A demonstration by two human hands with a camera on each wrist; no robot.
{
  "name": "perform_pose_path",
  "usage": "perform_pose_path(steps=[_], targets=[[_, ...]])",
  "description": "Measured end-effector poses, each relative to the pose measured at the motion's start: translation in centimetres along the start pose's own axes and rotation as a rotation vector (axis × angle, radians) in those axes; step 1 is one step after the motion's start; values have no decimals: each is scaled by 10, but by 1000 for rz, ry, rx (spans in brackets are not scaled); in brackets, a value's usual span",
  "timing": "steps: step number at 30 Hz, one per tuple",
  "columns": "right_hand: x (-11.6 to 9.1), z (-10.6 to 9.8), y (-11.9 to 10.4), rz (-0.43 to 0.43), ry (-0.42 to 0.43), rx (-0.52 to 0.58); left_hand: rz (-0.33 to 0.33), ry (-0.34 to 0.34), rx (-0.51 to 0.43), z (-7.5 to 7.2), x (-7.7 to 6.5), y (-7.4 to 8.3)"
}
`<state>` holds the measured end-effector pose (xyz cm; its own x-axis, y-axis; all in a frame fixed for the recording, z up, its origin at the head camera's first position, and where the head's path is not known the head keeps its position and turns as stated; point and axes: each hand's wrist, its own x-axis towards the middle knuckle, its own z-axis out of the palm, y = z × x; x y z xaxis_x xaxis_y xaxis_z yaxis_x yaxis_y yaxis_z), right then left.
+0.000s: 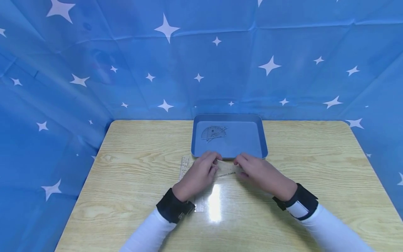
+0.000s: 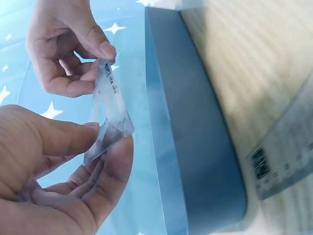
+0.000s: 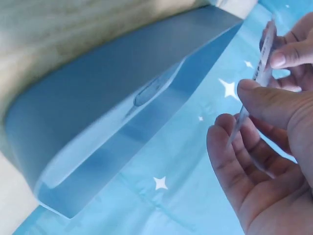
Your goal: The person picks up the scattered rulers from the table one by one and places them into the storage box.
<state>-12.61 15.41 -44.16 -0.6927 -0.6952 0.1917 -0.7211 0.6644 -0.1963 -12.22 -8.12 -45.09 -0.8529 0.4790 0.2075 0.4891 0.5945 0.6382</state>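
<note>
Both hands hold a clear plastic set square [image 1: 226,168] between them, just in front of the tray and above the table. My left hand [image 1: 201,171] pinches one end between thumb and fingers, as the left wrist view shows with the set square [image 2: 113,105] tilted. At the other end, my right hand [image 3: 274,132] pinches it with thumb and fingertips. Dark printing runs along one edge. Beside and under the left wrist, clear ruler markings [image 1: 184,164] lie on the table, partly hidden by that arm.
A blue tray [image 1: 247,154] stands at the table's back edge. Inside it, toward the left, lie a clear protractor [image 1: 214,132] and other thin clear pieces. Behind the wooden table [image 1: 315,157] hangs a blue star-patterned cloth [image 1: 233,70].
</note>
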Motion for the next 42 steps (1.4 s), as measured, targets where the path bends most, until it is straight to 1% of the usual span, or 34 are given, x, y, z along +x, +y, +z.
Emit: perform_pose_path(steps=[3, 6, 9, 12, 16, 22, 24, 26, 27, 30, 36, 38, 42], targets=[[7, -5, 3, -35, 49, -45, -3, 38, 1, -4, 5, 0], [15, -9, 6, -58, 78, -87, -20, 53, -2, -11, 11, -1], [26, -13, 9, -79, 82, -115, -44, 57, 3, -18, 18, -3], [37, -16, 14, -96, 77, -120, -70, 51, -9, -25, 27, -6], [49, -20, 20, -106, 62, -115, -106, 13, -77, -33, 38, -14], [67, -24, 32, -81, -9, -68, -181, -65, -248, -44, 54, -27], [73, -25, 36, -67, -34, -52, -202, -83, -280, -47, 59, -31], [79, -26, 40, -51, -60, -39, -217, -103, -283, -49, 64, -34], [82, -27, 42, -41, -73, -35, -221, -107, -274, -49, 67, -36], [92, -29, 48, -20, -100, -26, -211, -109, -208, -51, 74, -40], [110, -28, 62, 11, -103, -45, -148, -103, -28, -49, 89, -45], [115, -26, 65, 31, -124, -42, -139, -110, 33, -47, 94, -46], [125, -21, 70, 52, -178, -27, -151, -119, 137, -44, 101, -48]])
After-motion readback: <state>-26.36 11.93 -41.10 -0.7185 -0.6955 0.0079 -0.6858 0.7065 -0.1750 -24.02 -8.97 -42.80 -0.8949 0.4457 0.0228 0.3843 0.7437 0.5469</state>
